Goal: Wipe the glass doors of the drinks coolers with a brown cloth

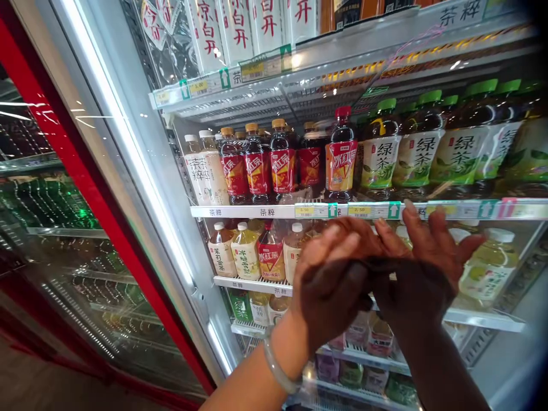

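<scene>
My left hand [338,268], with a pale bangle [278,362] on its wrist, is raised in front of the drinks shelves. Its fingers stretch toward my right hand [417,279] and seem to touch it near the palm. The right hand's fingers are spread upward and its thumb points out to the side. No object shows in either one, though deep shadow covers the spot where they meet. Behind them runs a shelf edge with price tags [359,210]. Above it stand a red-capped iced tea bottle [341,154] and green-capped green tea bottles [380,157].
Yellow-capped red-label bottles [259,165] stand left on that shelf. White-capped bottles [244,254] fill the one below, partly hidden by my arms. White cartons [233,28] stand on top. A red door frame [107,211] slants along the left, and glossy reflections suggest glass there.
</scene>
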Demonstrator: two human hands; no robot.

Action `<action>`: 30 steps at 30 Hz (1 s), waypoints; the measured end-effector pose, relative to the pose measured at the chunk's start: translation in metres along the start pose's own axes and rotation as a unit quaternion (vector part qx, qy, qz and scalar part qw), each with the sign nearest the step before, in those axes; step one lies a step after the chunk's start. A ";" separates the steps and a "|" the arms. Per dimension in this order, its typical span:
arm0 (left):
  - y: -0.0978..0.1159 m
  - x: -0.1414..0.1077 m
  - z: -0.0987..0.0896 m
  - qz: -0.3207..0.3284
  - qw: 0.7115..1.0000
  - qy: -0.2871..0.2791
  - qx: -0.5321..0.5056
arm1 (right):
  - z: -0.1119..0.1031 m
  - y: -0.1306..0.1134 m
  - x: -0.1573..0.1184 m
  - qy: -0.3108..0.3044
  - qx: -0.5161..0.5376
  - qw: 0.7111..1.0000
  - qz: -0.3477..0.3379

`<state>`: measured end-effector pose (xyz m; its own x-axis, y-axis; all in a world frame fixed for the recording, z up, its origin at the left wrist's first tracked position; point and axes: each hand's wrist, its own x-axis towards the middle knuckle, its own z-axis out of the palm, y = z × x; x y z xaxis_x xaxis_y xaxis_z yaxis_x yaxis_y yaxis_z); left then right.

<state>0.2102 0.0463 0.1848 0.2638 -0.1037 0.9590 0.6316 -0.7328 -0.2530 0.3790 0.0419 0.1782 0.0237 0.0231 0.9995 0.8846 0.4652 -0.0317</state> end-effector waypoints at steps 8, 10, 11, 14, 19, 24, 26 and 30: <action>-0.014 0.035 -0.010 -0.086 0.986 0.109 0.095 | -0.016 0.022 0.004 -0.013 0.005 1.000 -0.025; -0.003 0.033 -0.001 -0.073 0.991 0.084 0.077 | -0.017 0.027 0.002 -0.029 -0.011 0.999 -0.037; 0.006 0.027 0.006 -0.054 0.995 0.066 0.052 | -0.018 0.029 0.001 -0.037 -0.014 0.998 -0.045; 0.027 0.012 0.021 0.006 1.000 -0.016 -0.001 | -0.023 0.039 -0.002 -0.040 -0.011 0.997 -0.064; 0.027 0.035 0.028 -0.056 0.995 0.073 0.026 | -0.030 0.057 0.002 0.004 -0.054 0.998 -0.040; 0.043 0.027 0.044 -0.001 1.000 0.011 0.005 | -0.031 0.057 -0.006 -0.010 -0.076 0.997 -0.027; 0.047 0.018 0.045 0.032 0.999 -0.021 -0.006 | -0.034 0.061 -0.007 -0.024 -0.063 0.997 -0.029; 0.031 0.040 0.039 0.000 0.999 0.042 0.004 | -0.047 0.080 0.002 -0.034 -0.077 0.995 -0.046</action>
<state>0.2689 0.0457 0.2101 0.2015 -0.1599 0.9664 0.6371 -0.7280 -0.2533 0.4715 0.0372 0.1781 -0.0880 0.0478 0.9950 0.9423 0.3278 0.0676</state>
